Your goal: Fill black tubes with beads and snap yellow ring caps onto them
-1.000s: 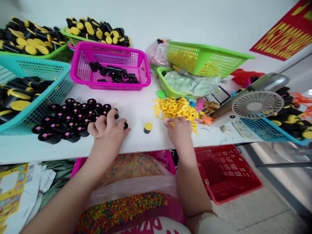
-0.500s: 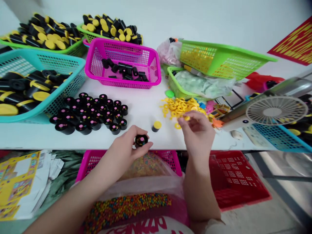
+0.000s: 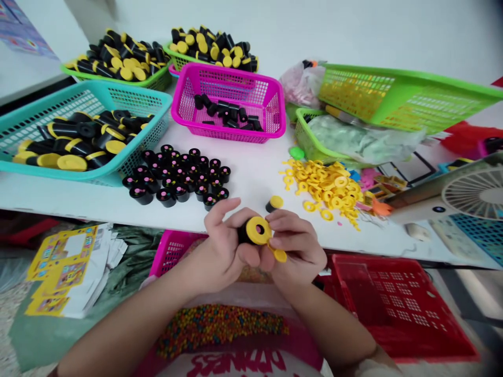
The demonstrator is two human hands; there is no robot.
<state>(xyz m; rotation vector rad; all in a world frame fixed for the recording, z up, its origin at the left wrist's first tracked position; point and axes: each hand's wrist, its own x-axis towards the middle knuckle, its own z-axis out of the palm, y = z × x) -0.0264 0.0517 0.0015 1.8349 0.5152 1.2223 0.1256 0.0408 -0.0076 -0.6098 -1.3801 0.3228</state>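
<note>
My left hand (image 3: 222, 248) is wrapped round a small black cylindrical container (image 3: 242, 235), its open end turned towards me. A yellow ring-shaped cap (image 3: 252, 231) with a small hinged lid (image 3: 280, 255) sits over that end, and through its hole something pink shows. My right hand (image 3: 301, 248) pinches this cap at its right side. Whether the cap is fully seated I cannot tell. Just beyond my hands stands one black container with a yellow lid (image 3: 276, 202). Uncapped black containers with colourful bits inside (image 3: 181, 192) are grouped at the left; loose yellow caps (image 3: 326, 180) lie heaped at the right.
A turquoise basket (image 3: 129, 157) and a magenta basket (image 3: 231, 133) hold black pieces. Green baskets (image 3: 416, 99) stand at the back right, near a fan (image 3: 479, 193). Below the table edge are a bag of coloured beads (image 3: 223, 327) and a red crate (image 3: 353, 293).
My right hand has brought a yellow cap from the heap over to the container in my left hand. Both hands are now together, and the camera view has shifted left.
</note>
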